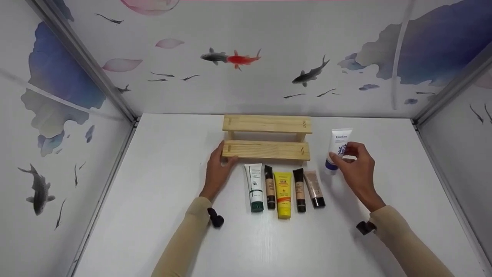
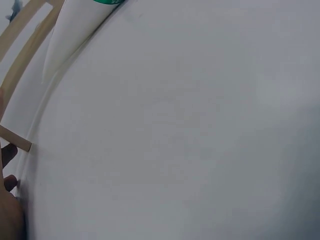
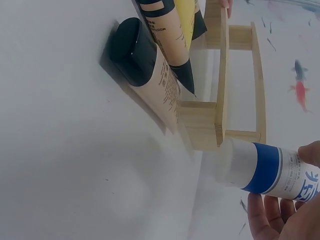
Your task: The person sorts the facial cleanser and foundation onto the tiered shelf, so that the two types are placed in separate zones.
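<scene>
One left hand [image 1: 218, 169] grips the front left corner of one wooden rack [image 1: 266, 150], its thumb at the front board. One of two small black devices [image 1: 216, 217] sits at its beige sleeve [image 1: 184, 234]. The rack has two long boards, one behind the other, and stands near the middle of the white desk's [image 1: 127, 215] far edge.

Just in front lie five tubes in a row, caps toward the near edge: one white-and-green tube [image 1: 255, 184], one black-and-tan tube [image 1: 270, 188], one yellow tube [image 1: 283, 192], a second black-and-tan tube [image 1: 299, 190] and one pinkish-beige tube [image 1: 314, 186] with a black cap.

Right of the rack, toward the far right corner, the right hand [image 1: 360, 165] grasps one white-and-blue tube [image 1: 339, 142] between thumb and fingers, cap end down, slightly tilted. The second black device is at this hand's sleeve.
</scene>
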`<action>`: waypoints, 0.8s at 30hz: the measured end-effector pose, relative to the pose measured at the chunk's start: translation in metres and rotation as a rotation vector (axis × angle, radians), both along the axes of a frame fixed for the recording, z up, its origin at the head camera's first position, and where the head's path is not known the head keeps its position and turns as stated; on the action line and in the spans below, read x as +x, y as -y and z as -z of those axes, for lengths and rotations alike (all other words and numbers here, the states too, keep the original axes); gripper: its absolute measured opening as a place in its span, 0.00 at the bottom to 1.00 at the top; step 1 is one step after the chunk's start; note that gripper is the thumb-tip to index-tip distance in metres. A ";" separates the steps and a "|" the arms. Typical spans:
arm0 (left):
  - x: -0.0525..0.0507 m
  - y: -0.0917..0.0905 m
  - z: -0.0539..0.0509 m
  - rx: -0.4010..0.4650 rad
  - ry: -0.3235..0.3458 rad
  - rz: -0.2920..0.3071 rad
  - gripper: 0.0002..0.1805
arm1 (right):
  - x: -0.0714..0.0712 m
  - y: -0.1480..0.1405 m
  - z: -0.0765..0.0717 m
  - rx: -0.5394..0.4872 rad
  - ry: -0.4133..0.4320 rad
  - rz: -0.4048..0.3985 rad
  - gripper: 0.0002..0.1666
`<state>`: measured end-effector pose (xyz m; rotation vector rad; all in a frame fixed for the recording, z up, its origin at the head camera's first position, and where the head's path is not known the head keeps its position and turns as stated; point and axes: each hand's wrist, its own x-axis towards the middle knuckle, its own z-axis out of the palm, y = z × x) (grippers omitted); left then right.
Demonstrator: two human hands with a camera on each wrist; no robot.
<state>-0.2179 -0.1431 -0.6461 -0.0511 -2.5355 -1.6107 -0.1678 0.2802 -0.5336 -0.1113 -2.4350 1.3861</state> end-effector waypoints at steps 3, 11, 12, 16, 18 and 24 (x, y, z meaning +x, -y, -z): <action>0.000 -0.001 0.000 -0.008 -0.002 0.012 0.51 | -0.001 0.000 -0.001 -0.009 -0.021 -0.005 0.33; 0.001 -0.001 0.002 0.007 -0.004 0.002 0.49 | -0.007 0.004 -0.006 -0.010 -0.043 -0.024 0.33; 0.001 -0.001 0.002 0.007 -0.003 0.005 0.49 | -0.008 0.004 -0.006 -0.010 -0.043 -0.022 0.33; 0.001 0.000 0.003 0.010 0.001 0.007 0.50 | -0.011 0.005 -0.008 -0.014 -0.036 -0.022 0.33; 0.002 0.000 0.002 0.012 -0.003 0.004 0.50 | -0.013 0.006 -0.009 -0.010 -0.034 -0.024 0.33; 0.001 0.000 0.002 0.003 -0.014 0.010 0.50 | -0.020 0.006 -0.010 0.007 -0.051 -0.023 0.33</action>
